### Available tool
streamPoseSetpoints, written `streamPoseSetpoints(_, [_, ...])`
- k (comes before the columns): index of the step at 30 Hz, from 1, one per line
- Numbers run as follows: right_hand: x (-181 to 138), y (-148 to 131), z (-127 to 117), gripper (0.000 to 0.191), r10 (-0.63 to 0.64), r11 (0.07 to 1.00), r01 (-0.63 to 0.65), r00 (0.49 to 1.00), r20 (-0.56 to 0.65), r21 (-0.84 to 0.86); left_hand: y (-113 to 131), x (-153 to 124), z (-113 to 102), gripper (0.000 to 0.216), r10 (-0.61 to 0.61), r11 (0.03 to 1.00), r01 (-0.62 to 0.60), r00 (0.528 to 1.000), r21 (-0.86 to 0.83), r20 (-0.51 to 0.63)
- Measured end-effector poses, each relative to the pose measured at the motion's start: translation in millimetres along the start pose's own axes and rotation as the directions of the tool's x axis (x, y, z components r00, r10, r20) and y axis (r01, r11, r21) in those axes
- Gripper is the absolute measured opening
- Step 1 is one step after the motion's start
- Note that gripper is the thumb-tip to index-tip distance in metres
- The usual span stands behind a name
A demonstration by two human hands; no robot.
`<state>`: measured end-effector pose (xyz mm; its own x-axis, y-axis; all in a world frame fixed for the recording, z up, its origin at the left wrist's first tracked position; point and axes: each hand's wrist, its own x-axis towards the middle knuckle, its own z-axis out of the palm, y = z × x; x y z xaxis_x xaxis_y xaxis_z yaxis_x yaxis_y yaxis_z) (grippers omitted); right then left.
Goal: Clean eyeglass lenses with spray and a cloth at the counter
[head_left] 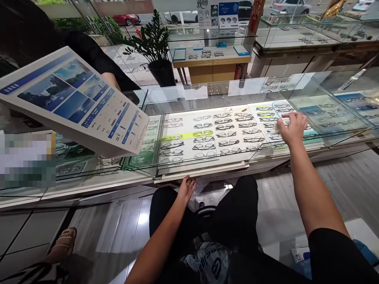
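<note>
Right hand: fingers bent, empty; leaning could smudge clear, flat glass countertop!
Left hand: fingers curled; grip? Can't tell.

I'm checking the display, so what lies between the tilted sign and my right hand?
The head view shows rows of eyeglasses in the glass case between sign and right hand.

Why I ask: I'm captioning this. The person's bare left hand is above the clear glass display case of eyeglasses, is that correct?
Wrong hand: the head view shows the bare right hand above the clear glass display case of eyeglasses; the bare left hand is near its front edge.
</note>
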<state>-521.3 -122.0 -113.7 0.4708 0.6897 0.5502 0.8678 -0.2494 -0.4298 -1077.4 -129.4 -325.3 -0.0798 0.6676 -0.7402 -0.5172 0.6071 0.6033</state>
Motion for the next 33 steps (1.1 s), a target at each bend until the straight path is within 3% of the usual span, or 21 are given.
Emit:
streamPoseSetpoints(10, [3,4,7,0.041,0.084,0.996,-0.084,0.996,0.002,0.005,-11,-13,-18,0.021,0.015,0.997,-0.015,1.0,0.069,0.015])
streamPoseSetpoints(21, [7,7,9,0.044,0.028,1.0,-0.028,0.997,0.077,-0.006,-16,-52,-39,0.019,-0.05,0.992,0.049,0.999,0.12,0.008])
streamPoseSetpoints(33, [9,11,12,0.048,0.056,0.998,-0.055,0.992,0.116,-0.007,-29,-86,-73,0.013,-0.138,0.983,0.132,0.99,0.127,0.038])
